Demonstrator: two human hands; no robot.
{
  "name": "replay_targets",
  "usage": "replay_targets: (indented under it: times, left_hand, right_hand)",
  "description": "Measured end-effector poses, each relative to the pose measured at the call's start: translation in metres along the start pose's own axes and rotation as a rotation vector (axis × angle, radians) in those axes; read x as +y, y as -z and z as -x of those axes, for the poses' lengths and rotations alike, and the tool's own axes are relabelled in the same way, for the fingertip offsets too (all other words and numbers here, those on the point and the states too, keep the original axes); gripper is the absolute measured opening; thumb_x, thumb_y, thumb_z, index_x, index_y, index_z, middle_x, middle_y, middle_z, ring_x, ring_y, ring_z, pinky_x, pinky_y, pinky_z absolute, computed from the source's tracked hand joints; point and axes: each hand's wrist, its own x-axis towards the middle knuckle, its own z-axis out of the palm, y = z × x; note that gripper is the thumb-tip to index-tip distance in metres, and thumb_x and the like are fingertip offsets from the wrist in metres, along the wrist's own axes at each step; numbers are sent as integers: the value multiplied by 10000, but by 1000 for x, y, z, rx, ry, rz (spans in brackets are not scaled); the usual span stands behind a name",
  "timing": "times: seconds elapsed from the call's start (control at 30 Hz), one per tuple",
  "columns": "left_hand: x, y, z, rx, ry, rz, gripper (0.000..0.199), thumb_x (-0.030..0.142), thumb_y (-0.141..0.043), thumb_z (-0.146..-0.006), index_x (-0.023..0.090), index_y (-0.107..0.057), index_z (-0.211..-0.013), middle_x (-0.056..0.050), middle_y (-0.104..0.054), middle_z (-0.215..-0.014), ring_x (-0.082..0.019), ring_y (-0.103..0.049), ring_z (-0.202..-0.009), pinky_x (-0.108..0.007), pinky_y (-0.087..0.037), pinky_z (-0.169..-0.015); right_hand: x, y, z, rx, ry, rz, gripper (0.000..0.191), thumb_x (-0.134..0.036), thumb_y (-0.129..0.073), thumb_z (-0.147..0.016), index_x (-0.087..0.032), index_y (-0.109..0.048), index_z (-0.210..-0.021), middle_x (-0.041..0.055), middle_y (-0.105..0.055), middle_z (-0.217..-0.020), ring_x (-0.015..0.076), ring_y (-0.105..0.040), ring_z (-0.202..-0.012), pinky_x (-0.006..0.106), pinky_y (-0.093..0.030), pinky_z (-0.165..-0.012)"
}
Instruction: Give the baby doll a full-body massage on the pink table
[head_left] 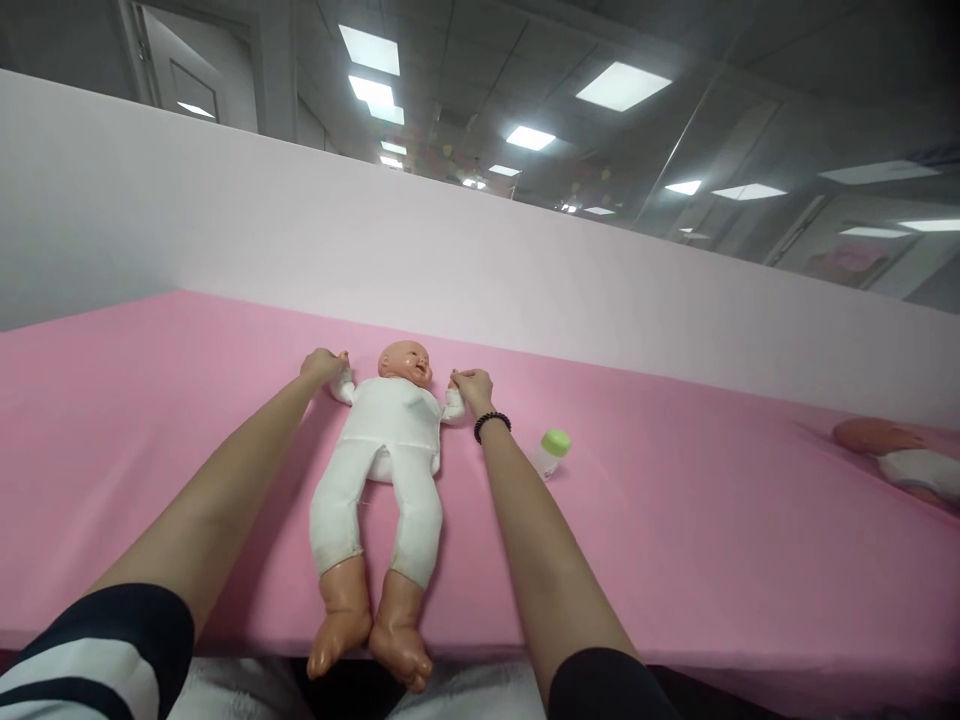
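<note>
A baby doll (394,415) with a white cloth body lies on its back on the pink-covered table (675,520). Its head is toward the wall, and its plastic feet reach over the front edge. At the doll's raised arm on the left, my left hand (321,364) has its fingers closed round the small plastic hand. My right hand (474,388), with a dark beaded bracelet at the wrist, pinches the doll's other hand. Both doll arms are bent up and out beside the head. Beside my right forearm is a clear bottle with a green cap (556,443), partly hidden by the arm.
A second doll (892,450) lies at the far right of the table, cut off by the picture's edge. Behind the table runs a low white wall (450,260) with glass above it, reflecting ceiling lights. The table's front edge is close to my lap.
</note>
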Motion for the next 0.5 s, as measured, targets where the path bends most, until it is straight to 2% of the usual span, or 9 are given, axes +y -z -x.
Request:
replay_targets:
  times: [0.1,0.27,0.37,0.43,0.5]
  left_hand:
    - [-5,-6,-9,-70,25,-63,289,471,-688,-791,183,-677,-811,-198,-750,-959,-364,-711,-951,-393,-514,-725]
    - [-5,-9,-11,-53,23,-43,283,470,-705,-773,195,-682,-832,-176,-749,-907,-362,-714,-920,-392,-519,-713]
    - [-2,-5,-1,23,-29,36,252,442,-675,-797,205,-683,-883,-161,-755,-981,-353,-703,-980,-387,-520,-738]
    - [-1,0,10,104,-134,171,277,411,-661,-804,213,-669,-997,-125,-748,-1084,-305,-695,-1005,-358,-518,-771]
    - [-4,5,24,173,-273,296,351,394,-645,-806,215,-627,-1107,-91,-722,-1166,-248,-684,-975,-328,-514,-781]
  right_hand:
    - [9,-8,-2,-18,-21,35,168,-253,-700,-736,-194,-635,-593,81,-726,-738,227,-694,-823,297,-513,-783]
    - [16,-10,-3,-33,-53,5,205,-245,-685,-749,-189,-622,-562,94,-721,-714,228,-697,-787,300,-518,-767]
    - [12,-6,-2,-7,-45,-76,134,-295,-702,-764,-171,-655,-742,105,-757,-856,216,-712,-878,281,-539,-797]
    - [8,1,1,9,-13,-198,217,-320,-691,-789,-167,-630,-930,105,-763,-976,188,-716,-931,266,-554,-821]
    - [4,10,7,13,36,-425,322,-308,-702,-780,-174,-565,-1040,107,-753,-1046,169,-718,-953,265,-565,-843]
